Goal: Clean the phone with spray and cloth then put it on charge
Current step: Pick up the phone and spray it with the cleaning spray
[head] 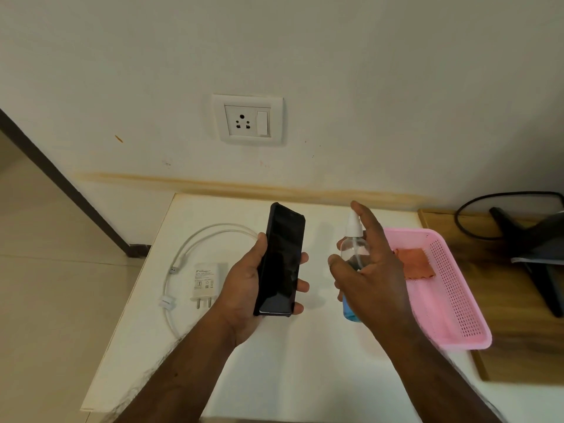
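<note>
Phone (282, 261) gripped in left hand (244, 288), held above white table (290, 361): thumb along left edge, fingertips curled round right edge. Dark screen facing up; long axis running roughly 6 to 12 o'clock, top end tipped slightly toward 1 o'clock, toward the wall.

At 3 o'clock from phone, apart from it: spray bottle (354, 248) clasped in right hand (372, 270), upright, white nozzle at top, blue liquid low in the clear body, index finger raised over the spray head.

At 3 o'clock of that hand, pink basket (457, 300) holding orange cloth (415, 264). At 9 o'clock of phone, white charger (206, 282) lying flat, prongs toward 6 o'clock, white cable (189, 245) looped beside it. Wall socket (247, 120) at 12 o'clock.
</note>
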